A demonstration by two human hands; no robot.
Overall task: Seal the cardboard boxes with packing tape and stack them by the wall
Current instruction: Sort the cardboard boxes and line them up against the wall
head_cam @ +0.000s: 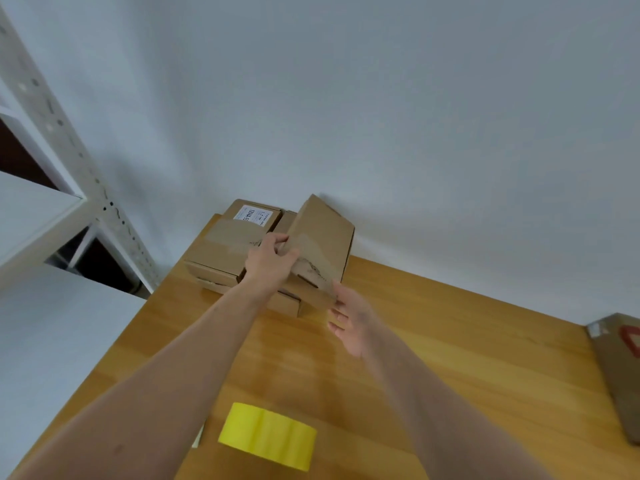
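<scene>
A small taped cardboard box is tilted up on its near edge against the wall, above the right side of a stack of boxes. My left hand grips its left edge with curled fingers. My right hand is just off the box's near right corner, fingers straight and spread, fingertips close to the cardboard. To the left, a taped box with a white label lies on the stack by the wall. A yellow roll of packing tape lies on the wooden table close to me.
Another cardboard box with a red mark lies at the table's right edge. A white metal shelf rack stands to the left of the table. A white surface lies at the lower left, beside the table. The pale wall runs behind the stack.
</scene>
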